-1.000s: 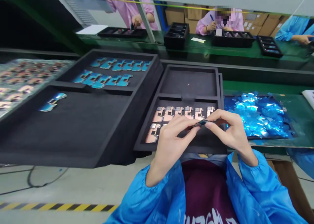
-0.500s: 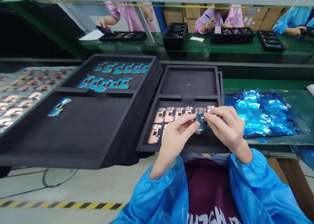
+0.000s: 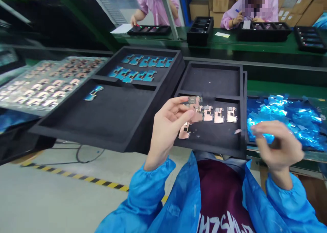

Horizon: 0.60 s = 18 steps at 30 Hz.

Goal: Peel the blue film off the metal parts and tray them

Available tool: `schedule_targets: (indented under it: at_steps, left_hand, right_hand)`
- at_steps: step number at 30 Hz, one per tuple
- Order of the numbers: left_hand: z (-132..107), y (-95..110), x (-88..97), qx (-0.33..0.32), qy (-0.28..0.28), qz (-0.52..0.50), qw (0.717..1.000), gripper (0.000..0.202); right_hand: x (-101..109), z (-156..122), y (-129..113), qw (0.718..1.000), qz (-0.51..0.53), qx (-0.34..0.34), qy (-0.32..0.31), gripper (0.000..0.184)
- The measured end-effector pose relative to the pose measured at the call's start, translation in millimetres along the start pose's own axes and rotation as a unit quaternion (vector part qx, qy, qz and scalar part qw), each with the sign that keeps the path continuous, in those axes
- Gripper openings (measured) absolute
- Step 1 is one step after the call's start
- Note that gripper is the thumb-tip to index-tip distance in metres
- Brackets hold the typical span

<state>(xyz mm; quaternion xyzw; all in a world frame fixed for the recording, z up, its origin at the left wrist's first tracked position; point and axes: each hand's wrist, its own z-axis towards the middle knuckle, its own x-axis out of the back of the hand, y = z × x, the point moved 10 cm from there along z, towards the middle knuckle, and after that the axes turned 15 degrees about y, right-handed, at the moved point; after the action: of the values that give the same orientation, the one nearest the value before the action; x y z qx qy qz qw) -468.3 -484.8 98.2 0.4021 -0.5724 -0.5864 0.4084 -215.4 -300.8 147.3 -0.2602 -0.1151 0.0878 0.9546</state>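
My left hand (image 3: 170,122) holds a copper-coloured phone circuit board (image 3: 196,114) between thumb and fingers, above the lower compartment of a black foam tray (image 3: 214,145). Several similar boards lie in that compartment, one of them a board (image 3: 232,114) at its right side. My right hand (image 3: 279,145) is off to the right, beside the pile of blue film pieces (image 3: 276,112). Its thumb and index finger are bent together and blurred by motion; what they pinch cannot be made out. A small pinkish piece (image 3: 238,131) shows near the tray's right wall.
On the left, a larger black tray (image 3: 109,124) bears blue-covered boards (image 3: 145,75) in its upper compartment and one blue-covered board (image 3: 93,93) below. Beyond it lies a sheet of copper-coloured boards (image 3: 51,84). Co-workers in pink sit across the green bench (image 3: 176,44).
The right hand has moved away from the board toward the blue film pile. The board in the left hand, blue before, now shows copper. The whole view has shifted.
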Motion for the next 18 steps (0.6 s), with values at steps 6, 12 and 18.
schedule_targets:
  at_steps: [6, 12, 18]
  left_hand:
    - [-20, -16, -5.0, -0.016, -0.157, 0.183, 0.97, 0.046]
    - [-22, -20, -10.4, -0.135, -0.148, 0.309, 0.93, 0.037]
    - [-27, -15, -8.3, -0.221, -0.143, 0.415, 0.871, 0.029]
  right_hand:
    - [58, -23, 166, 0.934, -0.105, -0.337, 0.058, 0.022]
    - [86, -45, 239, 0.89, -0.275, -0.363, -0.012, 0.014]
    - [96, -25, 252, 0.897, -0.39, -0.209, 0.02, 0.021]
